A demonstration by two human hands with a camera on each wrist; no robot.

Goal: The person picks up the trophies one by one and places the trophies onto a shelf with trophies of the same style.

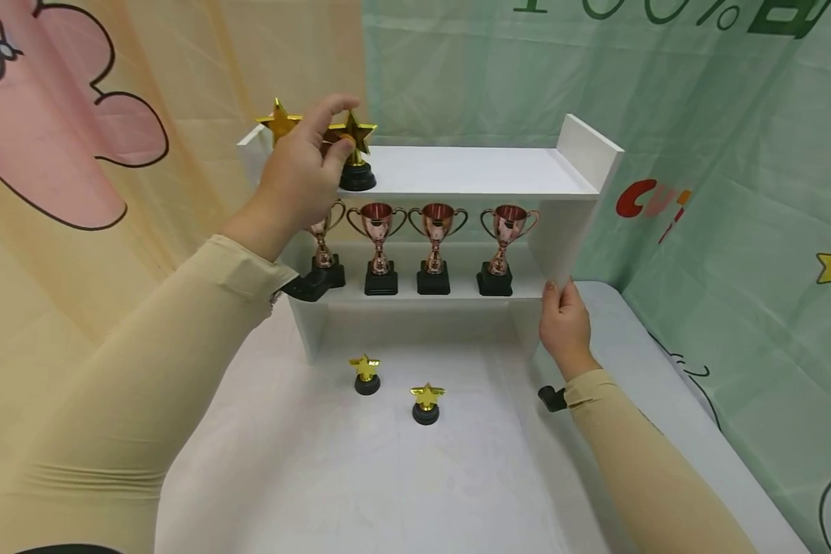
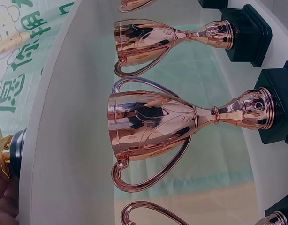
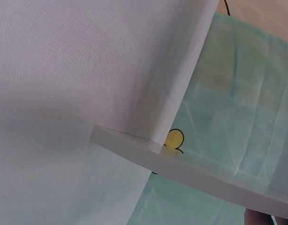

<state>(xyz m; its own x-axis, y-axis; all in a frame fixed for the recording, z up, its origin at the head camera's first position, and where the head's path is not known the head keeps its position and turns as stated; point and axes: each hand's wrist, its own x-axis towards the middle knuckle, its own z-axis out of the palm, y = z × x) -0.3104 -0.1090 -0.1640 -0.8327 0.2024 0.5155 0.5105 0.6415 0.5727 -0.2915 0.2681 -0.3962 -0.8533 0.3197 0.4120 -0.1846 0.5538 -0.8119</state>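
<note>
My left hand (image 1: 301, 173) is at the left part of the white shelf unit's top board (image 1: 471, 169). Its thumb and fingers hold a gold star trophy (image 1: 357, 177) by the star; the black round base is at the board. Behind that hand, a second gold star trophy (image 1: 277, 121) is partly hidden. In the left wrist view, the held trophy's dark base (image 2: 16, 152) shows at the left edge. Lower right, my right hand (image 1: 565, 327) grips the front edge of the unit's right side panel (image 1: 561, 238). Only its fingertips (image 3: 259, 217) appear in the right wrist view.
Several rose-gold cup trophies (image 1: 435, 231) with black square bases stand along the middle shelf (image 1: 464, 288), one partly behind the left forearm. Two small star trophies (image 1: 366, 375) (image 1: 426, 404) stand on the white-covered table (image 1: 360, 485). Printed curtains (image 1: 457, 77) hang behind.
</note>
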